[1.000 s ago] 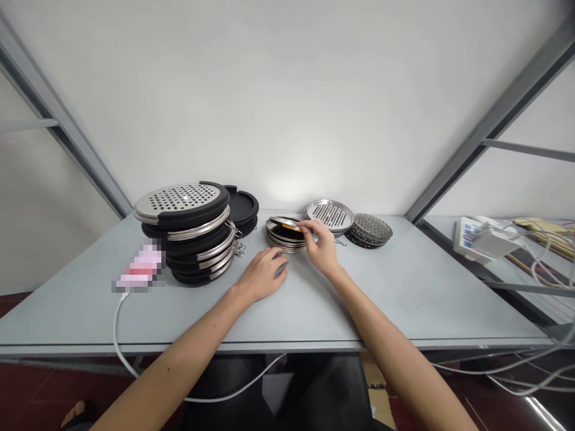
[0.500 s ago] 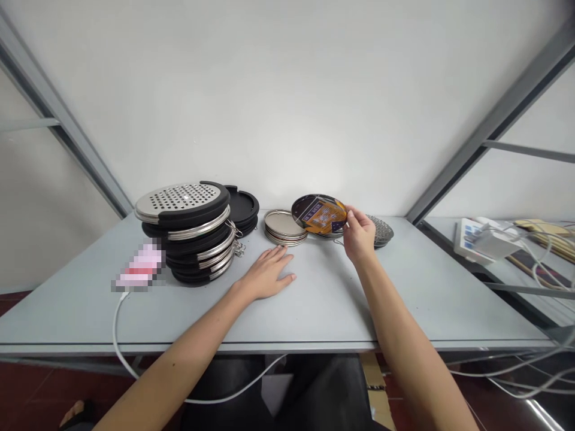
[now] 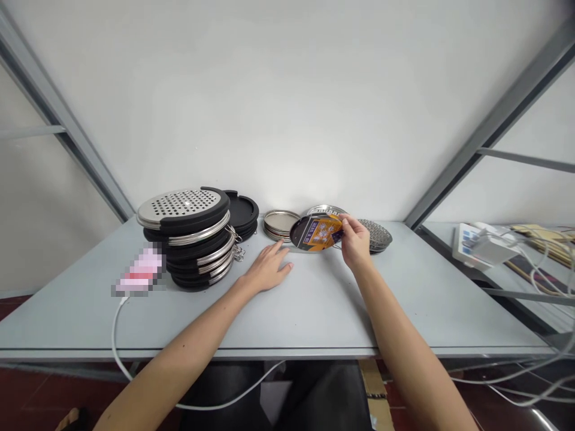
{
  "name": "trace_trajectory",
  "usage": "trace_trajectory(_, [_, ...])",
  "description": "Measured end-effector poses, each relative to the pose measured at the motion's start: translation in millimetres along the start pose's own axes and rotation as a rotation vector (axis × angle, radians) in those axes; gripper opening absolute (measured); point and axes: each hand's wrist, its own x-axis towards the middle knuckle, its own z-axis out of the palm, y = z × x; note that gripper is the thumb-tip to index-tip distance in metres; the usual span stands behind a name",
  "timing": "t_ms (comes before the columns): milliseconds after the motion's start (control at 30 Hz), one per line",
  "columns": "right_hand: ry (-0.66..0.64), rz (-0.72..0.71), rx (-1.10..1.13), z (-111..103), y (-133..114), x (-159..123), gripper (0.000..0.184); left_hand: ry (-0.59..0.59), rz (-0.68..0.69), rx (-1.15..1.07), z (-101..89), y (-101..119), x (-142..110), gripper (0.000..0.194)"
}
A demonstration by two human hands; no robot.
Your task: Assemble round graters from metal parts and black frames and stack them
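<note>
table: loads of room front right
tall stack: walls off the left
disc: blocks graters from the front

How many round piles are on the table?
5: black-silver pile left, black pile behind, plain silver pile central, shiny pile mostly hidden beside it, grey perforated pile right.

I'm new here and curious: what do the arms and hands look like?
They're human: the bare left hand and bare right hand wear no gloves or visible rings. The left forearm and right forearm show no sleeve, watch or bracelet; the left has one small dark spot.
</note>
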Motion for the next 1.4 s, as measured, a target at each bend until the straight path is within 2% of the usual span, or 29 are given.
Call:
trace_trajectory(100, [-0.125, -0.001, -0.071, 6.9, -4.9, -10.3, 0.026, 0.133, 0.031, -0.102, -9.0, 1.2, -8.1, 0.045])
trace_trajectory(233, [-0.366, 0.037, -0.106, 12.4, -15.8, -22.4, 0.023, 0.336, 0.141, -0.200, -24.1, 2.2, -21.4, 0.052])
trace_trajectory(300, [-0.497, 0.089, -0.079, 13.2, -21.1, -26.1, 0.022, 0.485, 0.155, -0.210, -29.5, 2.6, -25.7, 0.043])
trace_trajectory(367, [-0.651, 0.163, -0.041, 13.9, -26.4, -28.9, 0.024, 0.578, 0.154, -0.190, -33.1, 2.9, -27.3, 0.030])
trace_trajectory(433, [-0.816, 0.258, -0.021, 15.4, -31.9, -31.9, 0.029, 0.554, 0.192, -0.168, -34.9, 3.1, -26.8, 0.021])
trace_trajectory(500, [-0.959, 0.353, -0.027, 18.0, -37.1, -35.0, 0.034, 0.466, 0.266, -0.163, -34.8, 3.1, -26.0, 0.015])
trace_trajectory(567, [-1.038, 0.394, -0.062, 20.7, -40.2, -37.0, 0.036, 0.361, 0.322, -0.160, -32.9, 3.1, -25.7, 0.011])
trace_trajectory(633, [-0.983, 0.345, -0.119, 21.8, -39.6, -36.5, 0.035, 0.251, 0.345, -0.143, -30.1, 3.4, -26.0, 0.013])
trace_trajectory(667, [-0.896, 0.289, -0.157, 21.2, -37.6, -35.1, 0.034, 0.204, 0.341, -0.138, -28.8, 3.7, -26.4, 0.012])
trace_trajectory(800, [-0.396, -0.047, -0.450, 11.7, -22.9, -23.9, 0.022, 0.127, 0.279, -0.133, -26.2, 5.8, -27.5, 0.014])
trace_trajectory(867, [-0.246, -0.218, -0.624, 5.1, -15.9, -17.8, 0.019, 0.151, 0.256, -0.130, -26.9, 6.8, -27.7, 0.018])
trace_trajectory(1000, [-0.187, -0.433, -0.815, -6.7, -8.8, -9.0, 0.018, 0.279, 0.247, -0.147, -31.0, 7.4, -27.3, 0.011])
trace_trajectory(1133, [-0.122, -0.480, -0.938, -19.7, -3.2, -4.2, 0.018, 0.360, 0.224, -0.158, -33.0, 5.6, -26.5, 0.014])
trace_trajectory(1300, [-0.100, -0.482, -1.016, -37.7, 7.3, 1.8, 0.020, 0.260, 0.243, -0.145, -26.4, 3.0, -26.7, 0.021])
trace_trajectory(1400, [-0.023, -0.451, -1.052, -46.4, 10.8, 7.0, 0.023, 0.217, 0.228, -0.135, -23.1, 3.4, -27.0, 0.022])
